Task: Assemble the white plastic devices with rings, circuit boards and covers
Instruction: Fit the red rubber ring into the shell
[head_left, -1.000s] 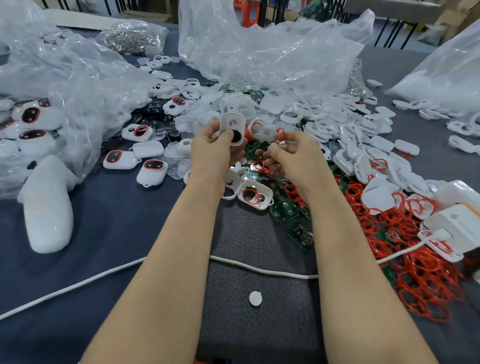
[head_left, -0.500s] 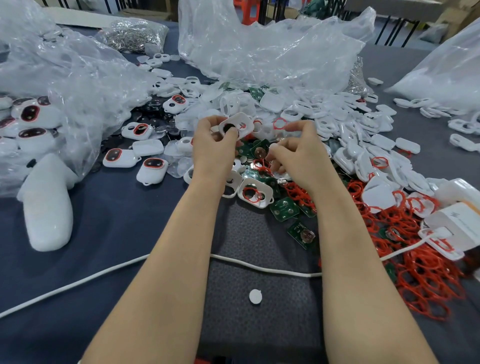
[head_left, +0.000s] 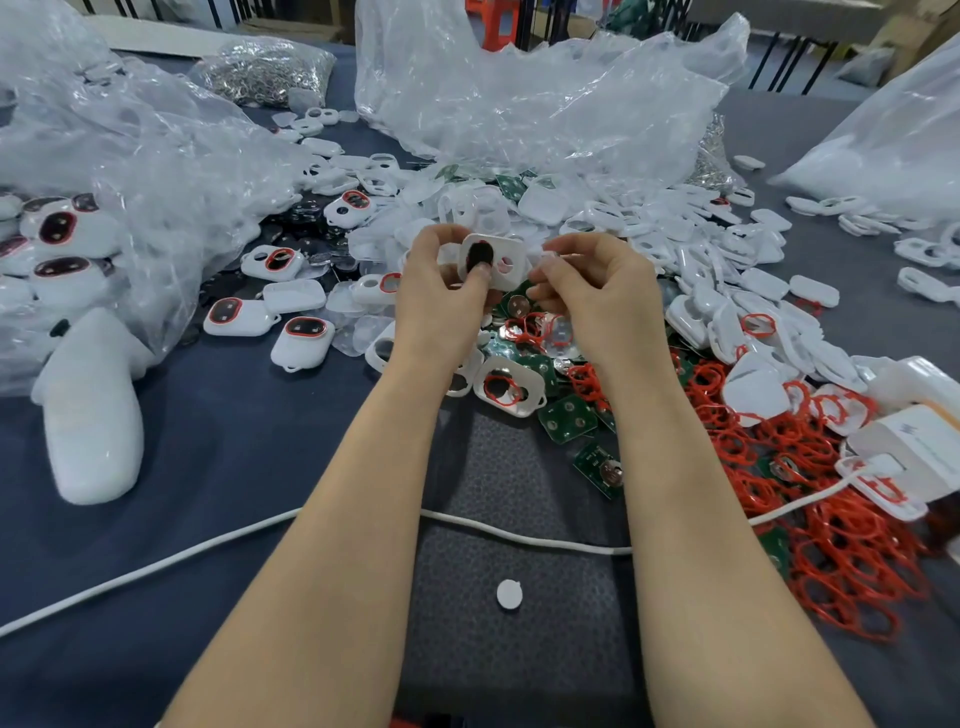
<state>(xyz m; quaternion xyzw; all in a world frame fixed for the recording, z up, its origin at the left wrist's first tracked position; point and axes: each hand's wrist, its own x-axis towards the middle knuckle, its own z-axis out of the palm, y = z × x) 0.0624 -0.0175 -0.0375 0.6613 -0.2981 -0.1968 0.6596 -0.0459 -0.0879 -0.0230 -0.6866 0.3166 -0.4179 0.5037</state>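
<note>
Left hand (head_left: 441, 291) has the white shell (head_left: 501, 265) pinched above the surface (head_left: 208, 467), thumb pressed over its dark opening and fingers curled behind. Right hand (head_left: 592, 296) sits curled at the shell's right edge; whether it pinches anything cannot be told. The shell looks light, rigid and slick, so it is best gripped by its edges, where a hard squeeze may flex the thin walls

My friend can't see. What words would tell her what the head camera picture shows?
Two hands work over a table: the left hand grips a white plastic shell with two holes, and the right hand curls close beside it. Around them lie loose shells, red rings, green circuit boards and clear plastic bags.
</note>
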